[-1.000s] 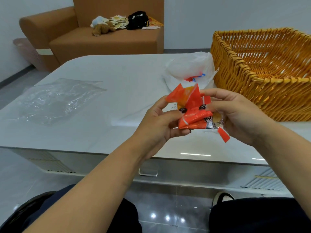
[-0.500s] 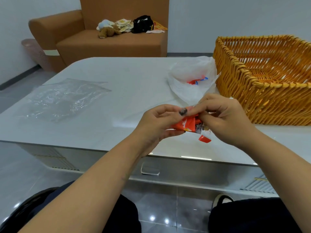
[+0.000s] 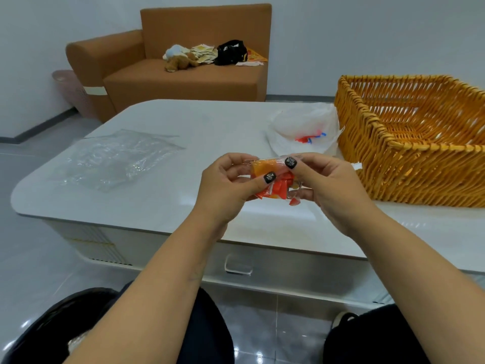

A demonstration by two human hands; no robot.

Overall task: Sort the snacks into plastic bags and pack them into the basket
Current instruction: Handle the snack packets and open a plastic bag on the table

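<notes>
Tabletop (image 3: 210, 132): open surface through the middle. Obstacles: flat clear plastic bag (image 3: 115, 156) at left; crumpled white bag (image 3: 301, 127) at right rear, touching the wicker basket (image 3: 409, 158), whose tall wall blocks the right side; basket open from above.

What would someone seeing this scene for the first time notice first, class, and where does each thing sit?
Front and centre, the left hand and right hand together pinch a small clear bag of orange-red snacks above the white table. To the right on the table stands a big orange wicker basket, with a white plastic bag beside it. A crumpled clear bag lies on the table's left side.
</notes>
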